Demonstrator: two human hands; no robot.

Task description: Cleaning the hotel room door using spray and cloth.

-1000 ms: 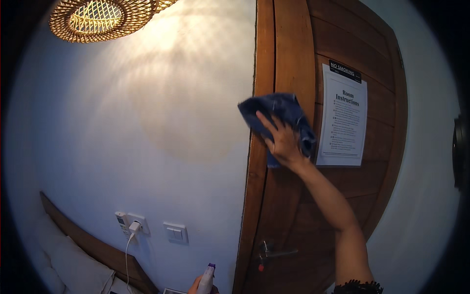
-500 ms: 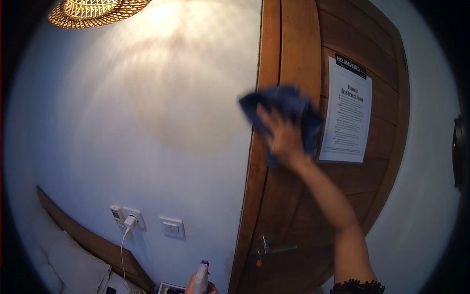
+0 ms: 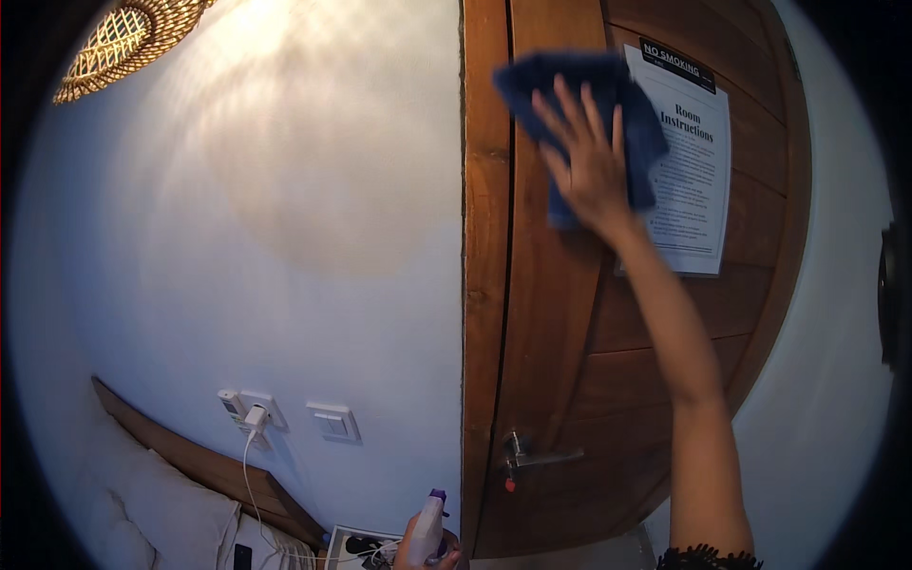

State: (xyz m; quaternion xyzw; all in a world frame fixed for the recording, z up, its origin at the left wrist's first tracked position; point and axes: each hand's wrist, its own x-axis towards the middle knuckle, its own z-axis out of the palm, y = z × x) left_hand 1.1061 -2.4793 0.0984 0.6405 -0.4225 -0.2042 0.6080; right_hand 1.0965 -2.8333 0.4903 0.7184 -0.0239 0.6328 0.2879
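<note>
High on the wooden door (image 3: 560, 380), at about one o'clock in the view, the right hand (image 3: 591, 171) is spread flat with fingers fanned, pressing a dark blue cloth (image 3: 570, 81) against the wood, just beside a white paper notice (image 3: 693, 199) at two o'clock. That cloth looks soft, light and floppy, so it probably bunches and slips unless a broad palm pins it; its loose corners stick out past the fingertips. Down at six o'clock, the left hand (image 3: 418, 553) is wrapped around a white spray bottle (image 3: 427, 527) with a purple tip, gripped by the neck, likely light and rigid plastic. Door handle (image 3: 532, 458) sits at five o'clock, wall switches (image 3: 332, 420) at seven, a woven lamp (image 3: 123, 38) at eleven
</note>
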